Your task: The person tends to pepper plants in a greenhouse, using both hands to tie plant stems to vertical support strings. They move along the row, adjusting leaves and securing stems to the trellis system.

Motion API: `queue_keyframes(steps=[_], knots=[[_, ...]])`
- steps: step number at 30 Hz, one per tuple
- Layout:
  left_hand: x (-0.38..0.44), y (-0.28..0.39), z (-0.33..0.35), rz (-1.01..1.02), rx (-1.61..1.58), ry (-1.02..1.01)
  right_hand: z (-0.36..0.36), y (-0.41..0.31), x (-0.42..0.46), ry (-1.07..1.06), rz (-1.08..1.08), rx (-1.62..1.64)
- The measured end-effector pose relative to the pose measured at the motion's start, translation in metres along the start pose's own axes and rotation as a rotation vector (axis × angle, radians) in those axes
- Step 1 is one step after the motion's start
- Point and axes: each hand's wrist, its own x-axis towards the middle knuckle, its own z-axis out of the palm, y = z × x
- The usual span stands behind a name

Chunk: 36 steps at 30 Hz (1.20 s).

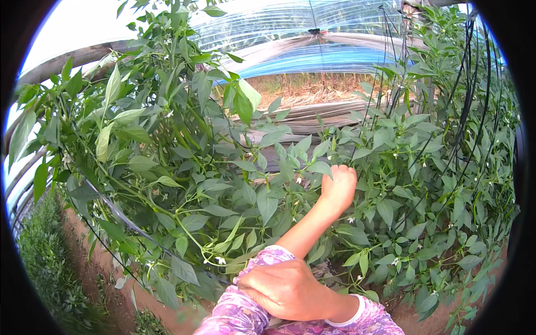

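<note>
My left hand [340, 186] reaches forward among the leaves, its fingers curled into a fist beside a pepper leaf [320, 168]. Nothing shows in that fist, though its far side is hidden. Across my left forearm lies my right hand [293, 289], gripping the pink and purple patterned left sleeve [240, 307] below the bare wrist and forearm. A right sleeve [364, 316] of like pattern ends in a white cuff. Leafy pepper plants [268, 205] with small white flowers surround the left hand. Long green peppers [201, 121] hang in the foliage to the left.
Black strings [471, 83] run down through the right-hand plants [418, 176]. A dark line [117, 213] slants across the left plants. Behind stand a curved frame pole [67, 63], clear and blue plastic sheeting [268, 50] and dry straw [301, 92]. Bare soil [155, 301] shows at lower left.
</note>
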Motion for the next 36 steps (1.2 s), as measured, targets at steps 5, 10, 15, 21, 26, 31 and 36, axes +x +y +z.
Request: queue_keyframes(steps=[5,10,15,21,26,31,36], knots=[[0.010,-0.024,0.091,0.121,0.552,-0.056,-0.012,0.008,0.004,0.022,0.076,-0.125],[0.002,-0.022,-0.006,-0.004,-0.056,0.309,-0.017,0.016,0.009,0.039,0.139,-0.083],[-0.024,-0.040,-0.108,-0.147,-0.227,0.463,-0.012,0.023,0.009,0.075,0.112,0.060],[-0.097,-0.085,-0.210,-0.315,-0.919,0.388,-0.014,0.013,0.011,0.093,0.194,0.220],[-0.159,-0.117,-0.263,-0.390,-1.121,0.565,-0.011,0.015,0.014,0.090,0.238,0.346],[-0.161,-0.131,-0.268,-0.406,-1.063,0.541,-0.013,0.031,0.015,0.152,0.398,0.409],[-0.146,-0.136,-0.258,-0.419,-1.090,0.464,-0.029,0.035,0.018,0.279,0.423,0.276]])
